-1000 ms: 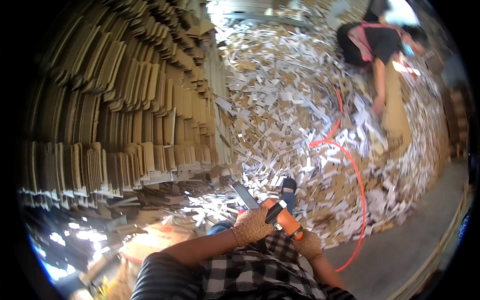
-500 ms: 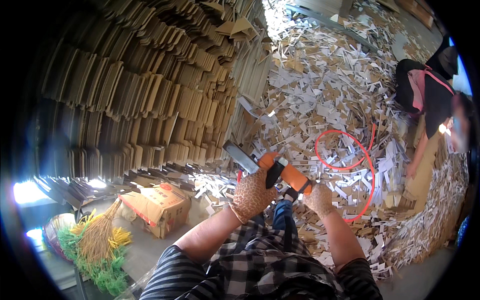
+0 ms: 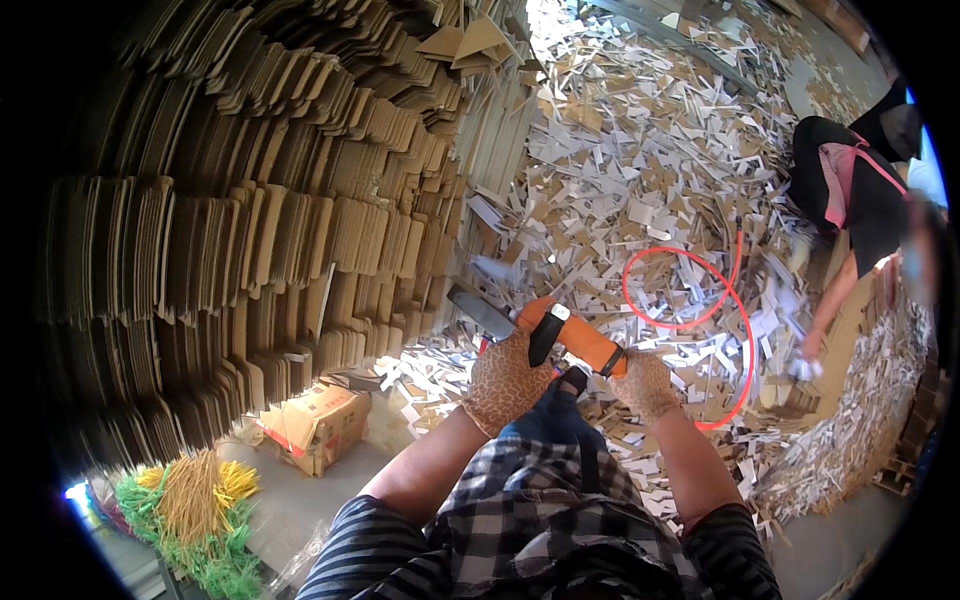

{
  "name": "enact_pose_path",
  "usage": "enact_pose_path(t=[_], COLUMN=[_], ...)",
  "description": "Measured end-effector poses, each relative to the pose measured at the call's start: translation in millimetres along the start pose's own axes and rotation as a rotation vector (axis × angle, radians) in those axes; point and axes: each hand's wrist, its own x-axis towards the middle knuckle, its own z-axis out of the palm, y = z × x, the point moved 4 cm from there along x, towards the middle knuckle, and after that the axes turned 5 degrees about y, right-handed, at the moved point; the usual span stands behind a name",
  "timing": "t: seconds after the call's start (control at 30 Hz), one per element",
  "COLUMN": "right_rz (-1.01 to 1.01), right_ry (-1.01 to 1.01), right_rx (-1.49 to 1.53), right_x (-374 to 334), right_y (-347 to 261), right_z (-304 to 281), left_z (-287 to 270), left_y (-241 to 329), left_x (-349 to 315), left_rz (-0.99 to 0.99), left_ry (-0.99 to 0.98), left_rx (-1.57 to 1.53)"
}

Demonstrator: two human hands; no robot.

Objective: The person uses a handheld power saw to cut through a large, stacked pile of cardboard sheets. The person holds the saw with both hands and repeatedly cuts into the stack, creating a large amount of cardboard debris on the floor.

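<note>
My left hand (image 3: 508,385), in a spotted glove, wraps around the front of an orange hand-held power tool (image 3: 588,346). A flat dark metal bar (image 3: 481,312) sticks out from the tool's front end, toward the cardboard stacks. My right hand (image 3: 648,385), gloved alike, is closed around the tool's rear end. Black straps cross the orange body. A red hose (image 3: 752,345) loops over the scraps to the right, and its near end runs toward my right hand, where the join is hidden. To the left rise tall stacks of die-cut cardboard sheets (image 3: 270,240) with notched edges.
White and brown cardboard scraps (image 3: 640,170) cover the floor ahead and around my feet. At the right, another person (image 3: 850,190) bends over a cardboard stack, one arm reaching down. A worn carton (image 3: 325,428) and a green-yellow straw bundle (image 3: 195,495) stand at lower left.
The view has shifted slightly, so the carton and bundle sit lower. My hands keep their hold on the tool. At the right, the other person's hand has moved, with pale scraps blurred near it.
</note>
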Motion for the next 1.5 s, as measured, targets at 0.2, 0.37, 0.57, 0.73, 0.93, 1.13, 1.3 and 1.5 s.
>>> enact_pose_path(t=[0.2, 0.37, 0.57, 0.73, 0.93, 1.13, 1.3, 1.5], right_rz=[-0.002, 0.037, -0.037, -0.152, -0.162, -0.126, -0.084, -0.098], right_ry=[-0.086, -0.159, -0.177, -0.181, -0.163, -0.244, -0.257, -0.126], right_rx=[-0.015, -0.037, -0.096, -0.106, -0.052, -0.101, -0.194, -0.045], right_x=[28, 57, 85, 95, 124, 133, 137, 103], right_y=[-13, -17, 10, 32, 11, 25, 44, 66], right_z=[-3, 2, 9, 17, 19, 54, 88, 107], left_z=[-17, -5, 25, 31, 31, 62, 94, 96], left_y=[-1, -17, -27, -1, -24, -50, -81, -49], left_x=[7, 40, 62, 48, 68, 84, 94, 46], left_rz=[-0.104, -0.169, -0.282, -0.238, -0.344, -0.317, -0.324, -0.161], left_ry=[-0.014, -0.037, -0.030, 0.089, 0.122, 0.107, 0.021, 0.025], left_rx=[-0.047, -0.064, -0.121, -0.030, 0.021, -0.027, -0.096, -0.152])
